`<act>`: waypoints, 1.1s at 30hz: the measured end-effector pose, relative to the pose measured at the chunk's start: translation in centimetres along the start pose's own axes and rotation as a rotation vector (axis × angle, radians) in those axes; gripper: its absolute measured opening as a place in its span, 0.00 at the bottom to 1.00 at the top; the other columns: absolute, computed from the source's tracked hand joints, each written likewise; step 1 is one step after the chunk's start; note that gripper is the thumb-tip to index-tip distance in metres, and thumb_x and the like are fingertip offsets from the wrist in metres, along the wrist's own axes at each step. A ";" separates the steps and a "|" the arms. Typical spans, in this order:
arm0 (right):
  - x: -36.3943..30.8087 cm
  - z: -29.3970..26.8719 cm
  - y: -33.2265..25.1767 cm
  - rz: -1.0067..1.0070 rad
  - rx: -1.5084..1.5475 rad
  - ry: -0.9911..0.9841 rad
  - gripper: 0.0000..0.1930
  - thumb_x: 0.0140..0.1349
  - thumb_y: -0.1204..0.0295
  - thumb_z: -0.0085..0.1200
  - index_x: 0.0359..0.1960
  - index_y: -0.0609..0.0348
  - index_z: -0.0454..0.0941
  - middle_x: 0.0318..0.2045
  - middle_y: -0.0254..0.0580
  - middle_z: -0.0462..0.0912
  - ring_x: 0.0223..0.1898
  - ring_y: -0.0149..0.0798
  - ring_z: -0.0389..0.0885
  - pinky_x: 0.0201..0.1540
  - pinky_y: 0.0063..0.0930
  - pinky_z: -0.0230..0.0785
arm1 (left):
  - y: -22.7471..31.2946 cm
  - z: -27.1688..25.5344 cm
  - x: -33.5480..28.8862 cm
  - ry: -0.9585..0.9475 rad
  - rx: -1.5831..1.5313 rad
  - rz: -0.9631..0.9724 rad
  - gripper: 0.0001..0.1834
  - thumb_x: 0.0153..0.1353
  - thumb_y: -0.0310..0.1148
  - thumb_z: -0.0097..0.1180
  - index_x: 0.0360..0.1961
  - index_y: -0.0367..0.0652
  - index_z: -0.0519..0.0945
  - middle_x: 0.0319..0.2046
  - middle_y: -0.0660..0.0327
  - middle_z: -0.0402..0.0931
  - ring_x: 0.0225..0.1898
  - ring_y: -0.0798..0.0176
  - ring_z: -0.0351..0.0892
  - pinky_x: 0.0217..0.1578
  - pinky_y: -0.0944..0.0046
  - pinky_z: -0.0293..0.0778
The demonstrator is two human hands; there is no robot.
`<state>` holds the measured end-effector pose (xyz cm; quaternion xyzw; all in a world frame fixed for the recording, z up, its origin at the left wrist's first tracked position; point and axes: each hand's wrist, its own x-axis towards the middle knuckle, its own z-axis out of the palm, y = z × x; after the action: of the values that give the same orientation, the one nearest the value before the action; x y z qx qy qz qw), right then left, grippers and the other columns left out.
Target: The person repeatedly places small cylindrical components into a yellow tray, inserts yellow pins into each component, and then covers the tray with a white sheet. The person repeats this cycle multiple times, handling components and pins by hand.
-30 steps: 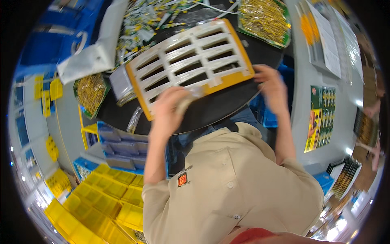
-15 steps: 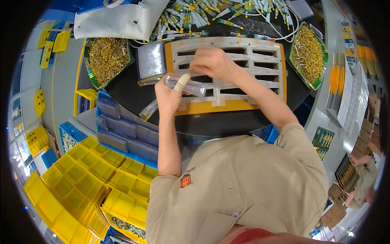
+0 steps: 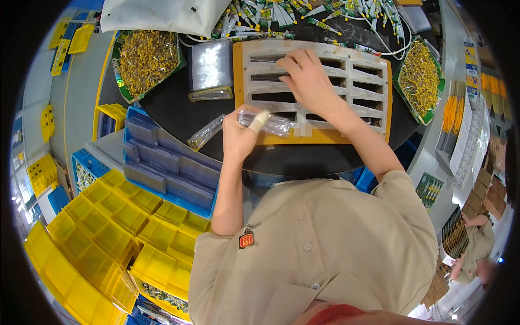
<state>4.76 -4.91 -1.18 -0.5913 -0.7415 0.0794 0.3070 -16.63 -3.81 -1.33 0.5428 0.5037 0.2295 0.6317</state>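
Note:
My left hand (image 3: 238,134), a pale cover on its thumb, is closed around a few clear plastic blister shells (image 3: 276,123) in front of the slotted frame. That frame (image 3: 345,89) is whitish with an orange-yellow border and rows of long dark slots. Over its upper left slots is my right hand (image 3: 314,85), fingers bent and thumb apart from them. No object shows in its grasp. Another clear shell (image 3: 207,132) lies on the black table, just left of my left hand. A stack of clear plastic shells (image 3: 211,65) stands left of the frame.
Open packs of small yellow-tipped pieces lie at left (image 3: 147,62) and right (image 3: 420,81). Many small glue tubes (image 3: 271,16) cover the back of the black table (image 3: 179,111). Blue trays (image 3: 162,162) and yellow bins (image 3: 103,222) stand lower left. Another person (image 3: 476,244) works at far right.
My right hand has moved from beside my left hand onto the frame's upper left slots. My left hand still holds the shells. The view has shifted slightly.

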 end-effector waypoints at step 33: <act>-4.3 -8.0 7.1 0.340 0.410 -0.391 0.08 0.65 0.70 0.58 0.41 0.61 0.78 0.39 0.49 0.82 0.39 0.55 0.79 0.42 0.45 0.73 | 3.2 9.2 3.0 -0.079 0.079 -0.020 0.14 0.62 0.36 0.66 0.27 0.35 0.82 0.20 0.61 0.81 0.21 0.70 0.80 0.23 0.68 0.73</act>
<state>15.54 -8.74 0.23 -0.6061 -0.6457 0.3890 0.2537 -6.53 -4.53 -0.40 0.5707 0.4927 0.1814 0.6314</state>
